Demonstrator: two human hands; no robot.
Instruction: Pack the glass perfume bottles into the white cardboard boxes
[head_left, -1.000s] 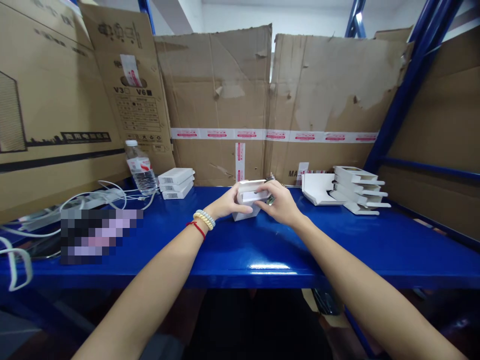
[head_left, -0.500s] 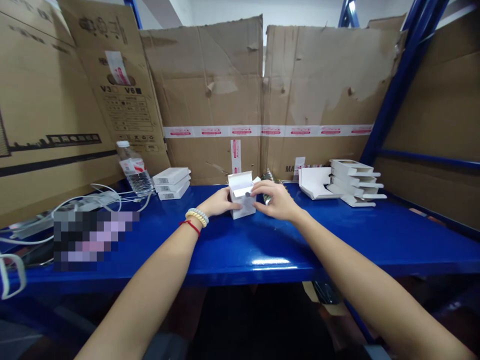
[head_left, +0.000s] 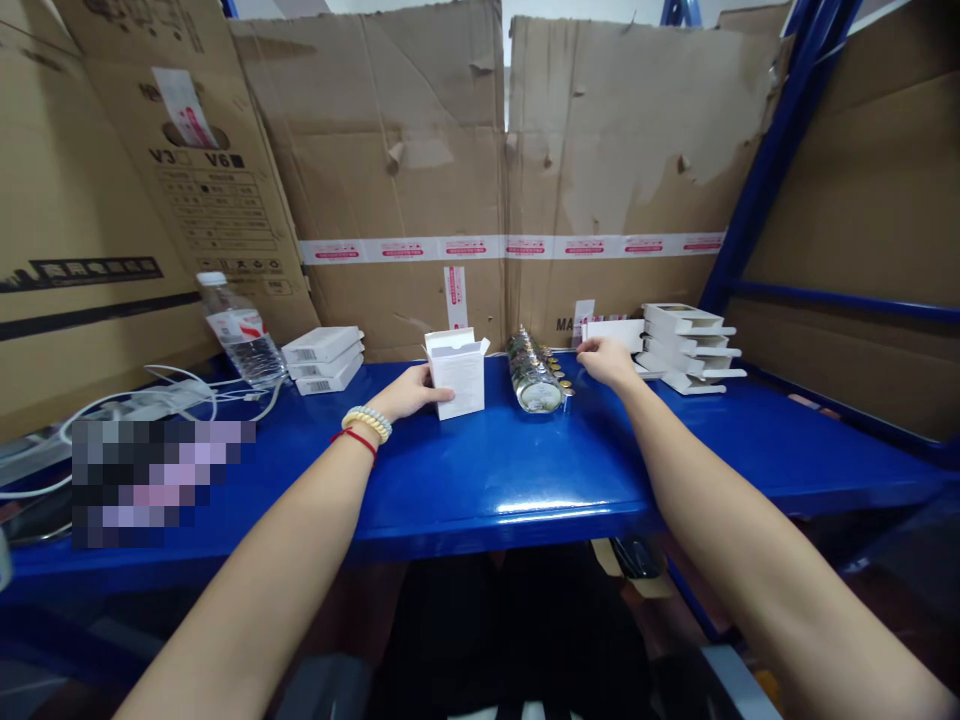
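A small white carton (head_left: 461,378) stands upright on the blue table with its top flaps up. My left hand (head_left: 412,393) grips its left side, thumb across the front and fingers behind. My right hand (head_left: 606,360) is at the left edge of a folded white paperboard piece (head_left: 615,332), its fingers closed on that edge; the fingertips are partly hidden. Between both hands lies a row of shiny round metal discs (head_left: 538,390), standing on edge one behind another. Several smaller gold-coloured round pieces (head_left: 559,375) line its right side.
Stacked white trays or open boxes (head_left: 686,350) stand at the right. Flat white boxes (head_left: 322,360), a water bottle (head_left: 241,335) and white cables (head_left: 202,385) are on the left. Large cardboard sheets (head_left: 390,180) wall off the back of the blue table (head_left: 450,480).
My right hand has left the carton's flaps and moved right to the white paperboard. My left hand still holds the carton, now turned slightly. The metal discs show more fully, and the view has shifted.
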